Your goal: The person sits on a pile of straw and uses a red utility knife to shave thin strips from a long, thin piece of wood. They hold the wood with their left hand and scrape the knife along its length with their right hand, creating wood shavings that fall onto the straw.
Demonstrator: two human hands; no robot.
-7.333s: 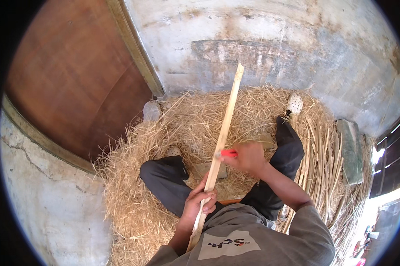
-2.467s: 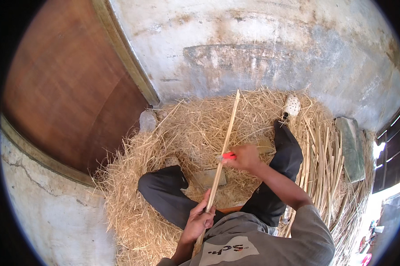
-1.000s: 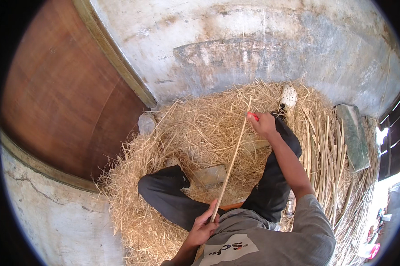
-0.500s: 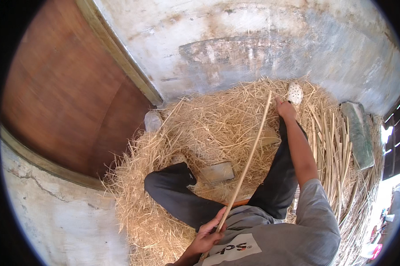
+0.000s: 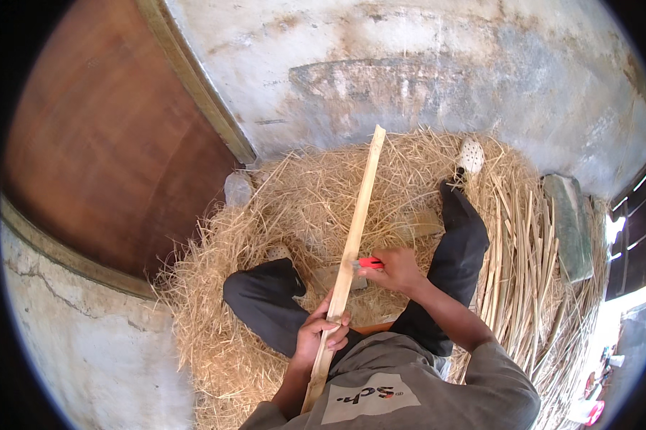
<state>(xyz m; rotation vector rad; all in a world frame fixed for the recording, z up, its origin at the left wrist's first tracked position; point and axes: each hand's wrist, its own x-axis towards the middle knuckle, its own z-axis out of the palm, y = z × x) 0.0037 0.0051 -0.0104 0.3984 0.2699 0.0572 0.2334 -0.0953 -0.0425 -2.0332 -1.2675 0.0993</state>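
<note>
Bamboo strip (image 5: 354,236): long pale slat, ran from the lap at 6 o'clock up toward 12 o'clock, far end over the straw near the wall.
Head view, left hand (image 5: 321,334): fingers wrapped tight round the strip's lower part, just above the lap.
Head view, right hand (image 5: 397,269): closed on a red-handled knife (image 5: 368,263), blade end against the strip's right edge about midway up.
Legs: dark trousers, left knee bent at 9 o'clock of the hands, right leg stretched toward 1 o'clock, pale shoe (image 5: 470,155) at its end.
Ground: loose straw shavings (image 5: 280,215) all round the seat; bundle of finished splints (image 5: 520,265) at 3 o'clock.
Surroundings: stained concrete wall (image 5: 423,64) at 12 o'clock, brown wooden door (image 5: 101,136) at 10 o'clock, grey slab (image 5: 568,226) at 2 o'clock.
Technique, my read: keep the blade at a shallow angle, push away from the body toward 12 o'clock, left grip well behind the blade, strip braced against the lap so it doesn't flex.
Risk: blade could dig in and split the strip if tilted steeply.
</note>
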